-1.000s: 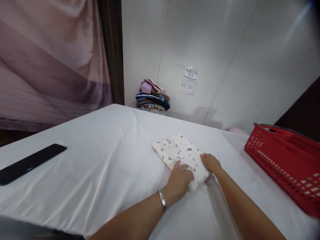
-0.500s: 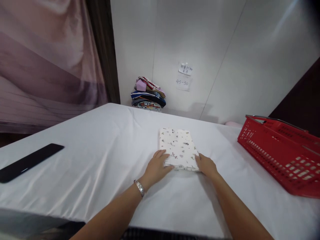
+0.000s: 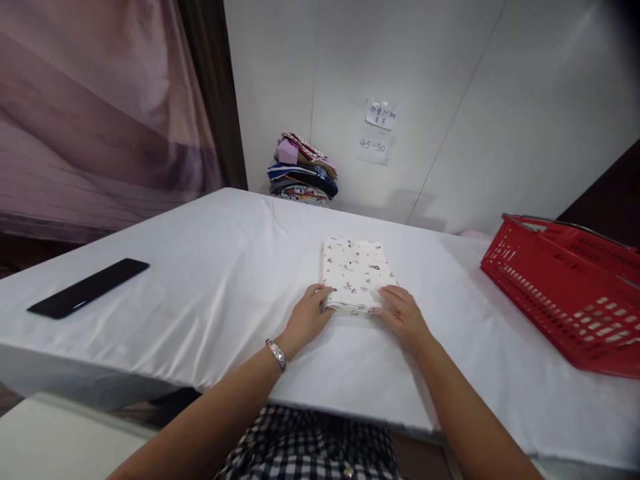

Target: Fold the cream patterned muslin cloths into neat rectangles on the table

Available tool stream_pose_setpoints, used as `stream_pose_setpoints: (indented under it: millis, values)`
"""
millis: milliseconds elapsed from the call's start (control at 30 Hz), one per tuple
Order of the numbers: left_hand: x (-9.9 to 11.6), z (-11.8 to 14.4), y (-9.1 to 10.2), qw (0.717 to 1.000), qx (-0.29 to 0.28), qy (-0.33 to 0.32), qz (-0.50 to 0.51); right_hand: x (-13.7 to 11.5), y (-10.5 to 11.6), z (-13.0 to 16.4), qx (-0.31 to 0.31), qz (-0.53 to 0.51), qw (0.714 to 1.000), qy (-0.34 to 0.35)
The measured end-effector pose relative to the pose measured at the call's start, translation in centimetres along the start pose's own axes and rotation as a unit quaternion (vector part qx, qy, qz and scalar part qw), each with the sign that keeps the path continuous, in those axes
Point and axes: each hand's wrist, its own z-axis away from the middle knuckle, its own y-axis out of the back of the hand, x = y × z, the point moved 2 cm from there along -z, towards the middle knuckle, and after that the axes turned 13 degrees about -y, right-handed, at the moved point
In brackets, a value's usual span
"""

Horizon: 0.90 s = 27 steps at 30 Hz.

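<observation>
A folded white cloth point(image 3: 356, 270) with small scattered prints lies flat on the white-covered table, its layered fold edge facing me. My left hand point(image 3: 309, 313) grips its near left corner, fingers at the side and thumb by the front edge; a silver bracelet circles that wrist. At the near right corner, my right hand point(image 3: 404, 315) has its fingers over the top and its thumb against the front edge. The undersides of both grips are hidden.
A red plastic basket point(image 3: 555, 293) with a metal handle stands at the right. A black flat object point(image 3: 90, 288) lies on the left of the tabletop point(image 3: 210, 267). Folded clothes point(image 3: 303, 170) are stacked at the back by the wall, near two paper notes point(image 3: 377, 132).
My right hand has shifted from the cloth's right side onto its near right corner, with fingers now over the top. The left hand stays at its corner. The camera view has tilted down.
</observation>
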Motion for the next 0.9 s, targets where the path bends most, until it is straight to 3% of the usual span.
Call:
stream_pose_setpoints:
  millis: [133, 300, 500, 700, 900]
  values:
    - [0.1, 0.0, 0.1, 0.999, 0.021, -0.002, 0.027, -0.4, -0.5, 0.2, -0.111, 0.028, 0.993, 0.013]
    - [0.1, -0.1, 0.3, 1.0, 0.02, -0.012, 0.015, 0.2, -0.5, 0.2, -0.173, 0.065, 0.982, -0.031]
    - [0.2, 0.2, 0.5, 0.999, 0.0, -0.028, -0.017, 0.2, -0.6, 0.4, -0.163, 0.067, 0.984, -0.027]
    - [0.6, 0.0, 0.5, 0.995, 0.011, -0.097, -0.03, -0.6, -0.5, 0.4, -0.113, 0.064, 0.992, 0.003]
    - [0.2, -0.7, 0.6, 0.991, -0.031, -0.115, -0.063, -0.5, -1.0, 0.4, -0.128, 0.067, 0.99, 0.005]
